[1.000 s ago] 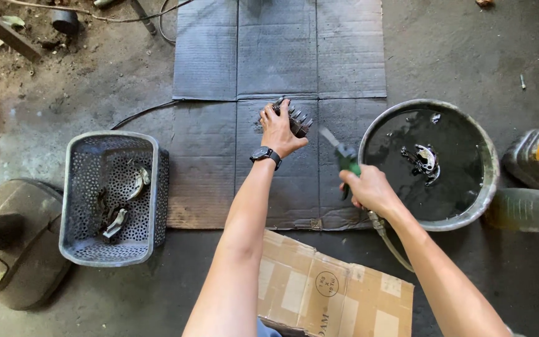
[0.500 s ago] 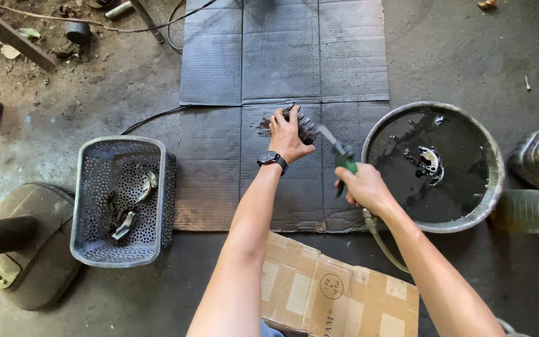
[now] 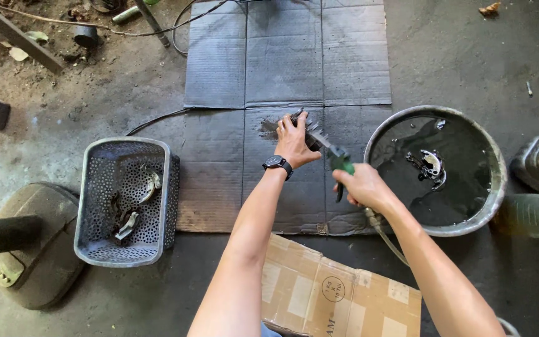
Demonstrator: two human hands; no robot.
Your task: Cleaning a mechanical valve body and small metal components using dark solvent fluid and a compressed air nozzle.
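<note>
1. One flattened cardboard mat [image 3: 232, 156] lies under your work.
2. One round basin [image 3: 497, 181] holds dark liquid.
3. One perforated basket [image 3: 88, 206] holds several metal pieces.
4. Your right hand [image 3: 363, 187] is closed around one green-handled air blow gun [image 3: 338, 163].
5. Your left hand [image 3: 294, 142] clasps one dark toothed part [image 3: 312, 133] on the mat.

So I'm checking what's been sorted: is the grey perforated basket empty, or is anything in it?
Not empty. The basket stands upright and a few small metal parts lie inside on its bottom.

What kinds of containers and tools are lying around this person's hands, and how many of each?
Round basin of dark liquid: 1
Perforated grey basket: 1
Green-handled air gun in right hand: 1
Dark metal part under left hand: 1
Cardboard box: 1
Total: 5
</note>
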